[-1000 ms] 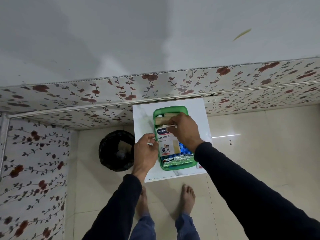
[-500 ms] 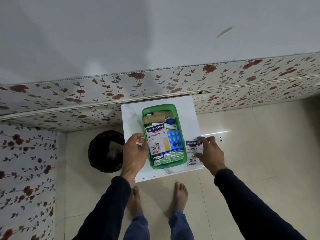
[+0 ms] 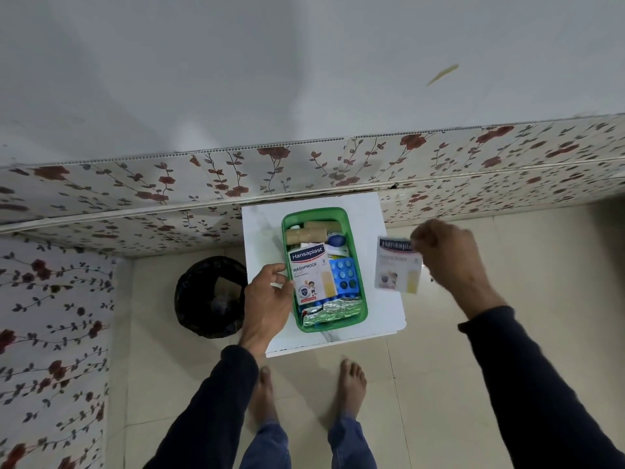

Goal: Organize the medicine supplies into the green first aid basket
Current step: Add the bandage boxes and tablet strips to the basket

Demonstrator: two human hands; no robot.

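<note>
Head view: I am watching the right hand (image 3: 449, 262) pinching a blurred Hansaplast box (image 3: 398, 264) above the white table (image 3: 260, 228), beside the green basket (image 3: 359, 265). Left hand (image 3: 269, 299) fingers are curling against the basket's near wall, touching another Hansaplast box (image 3: 311, 274) inside.

Inside the green basket (image 3: 356, 265), the plaster box (image 3: 311, 276) reads "Hansaplast", "WASHPROOF" and "8". Right of the basket, a second, blurred box (image 3: 396, 264) in the right hand (image 3: 449, 257) shows "Hansapla"; its smaller print is unreadable.
</note>
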